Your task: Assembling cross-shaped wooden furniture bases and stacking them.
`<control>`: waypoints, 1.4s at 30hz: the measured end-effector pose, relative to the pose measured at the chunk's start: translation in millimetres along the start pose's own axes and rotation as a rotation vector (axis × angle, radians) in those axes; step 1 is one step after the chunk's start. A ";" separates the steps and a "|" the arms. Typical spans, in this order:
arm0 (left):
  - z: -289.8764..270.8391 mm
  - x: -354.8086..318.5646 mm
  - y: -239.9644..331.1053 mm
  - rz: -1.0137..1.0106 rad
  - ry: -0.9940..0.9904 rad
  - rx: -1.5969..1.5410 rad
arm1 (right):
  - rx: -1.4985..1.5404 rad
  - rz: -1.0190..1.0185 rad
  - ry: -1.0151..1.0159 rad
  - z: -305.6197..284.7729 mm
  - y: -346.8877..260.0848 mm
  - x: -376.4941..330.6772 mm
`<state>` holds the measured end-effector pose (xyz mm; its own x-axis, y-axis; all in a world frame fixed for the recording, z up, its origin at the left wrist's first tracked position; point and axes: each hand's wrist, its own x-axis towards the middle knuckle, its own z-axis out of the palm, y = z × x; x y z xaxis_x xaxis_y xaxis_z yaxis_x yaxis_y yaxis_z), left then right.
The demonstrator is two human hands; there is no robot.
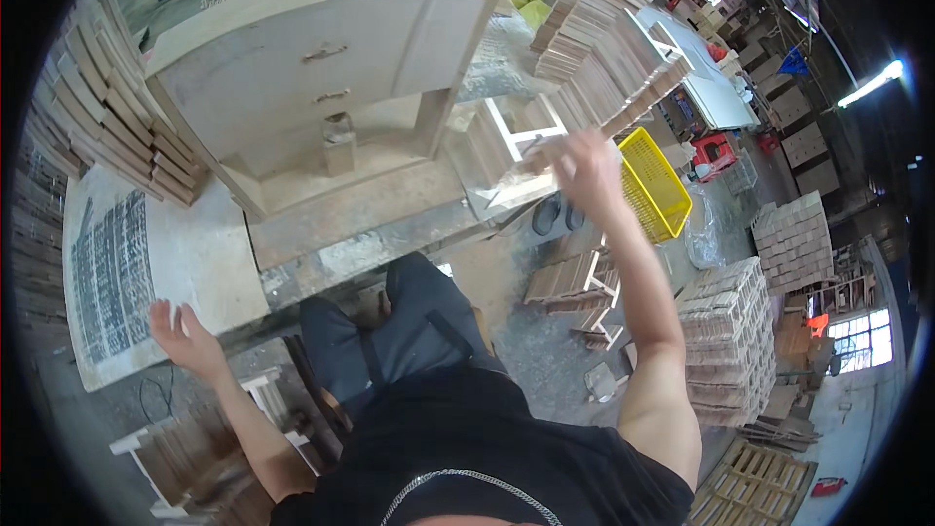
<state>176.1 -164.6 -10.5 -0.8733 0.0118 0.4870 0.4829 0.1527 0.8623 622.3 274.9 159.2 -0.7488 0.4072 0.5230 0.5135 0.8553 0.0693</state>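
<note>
My left hand [185,339] is raised over the near left edge of a pale board [200,244], its fingers apart and nothing in them. On the right, my right hand [587,173] reaches out, blurred by motion, beside a small rack with white bars [526,127] and a stack of thin wooden pieces. Its fingers are smeared, so I cannot make out whether they hold anything. In front of me stands a large wooden hood [321,49] with a low opening. A small wooden block [339,151] stands inside that opening.
Wooden slats [122,107] are piled at the left. Many thin wooden pieces [614,63] stand in rows at the far right. A yellow plastic basket [654,185] sits right of my right forearm. Stacked wood [726,341] and a pallet [755,487] are farther right.
</note>
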 end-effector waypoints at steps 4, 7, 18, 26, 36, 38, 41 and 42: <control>-52.1 -94.7 18.8 -0.160 -0.084 0.010 | 0.012 0.063 -0.296 36.2 99.4 6.1; -114.8 -134.5 11.8 -0.327 -0.095 0.136 | 0.083 0.017 -0.478 82.7 135.5 14.6; -246.1 -188.2 6.5 -0.653 -0.038 0.056 | 0.171 -0.112 -0.833 106.3 159.3 65.8; -216.0 -210.6 49.0 -0.427 -0.099 0.473 | 0.277 0.084 -0.644 59.8 167.0 63.7; -148.4 -167.3 -6.2 -0.175 -0.572 1.177 | 0.692 0.495 -0.269 -7.4 6.4 -84.5; -142.1 -151.2 -24.4 -0.286 -0.754 1.142 | 0.638 0.586 -0.370 -13.2 -78.6 -72.5; -196.9 -163.6 -79.5 -0.280 -0.713 1.272 | 0.735 0.239 -0.417 47.6 -141.3 -63.7; -190.2 -154.4 -69.4 -0.240 -0.675 1.204 | 0.937 0.208 -0.373 57.7 -167.8 -63.0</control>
<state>289.6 -365.0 -119.1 -0.9538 0.2792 -0.1107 0.2689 0.9580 0.0994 559.1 124.2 65.6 -0.8470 0.5125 0.1412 0.2342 0.5982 -0.7664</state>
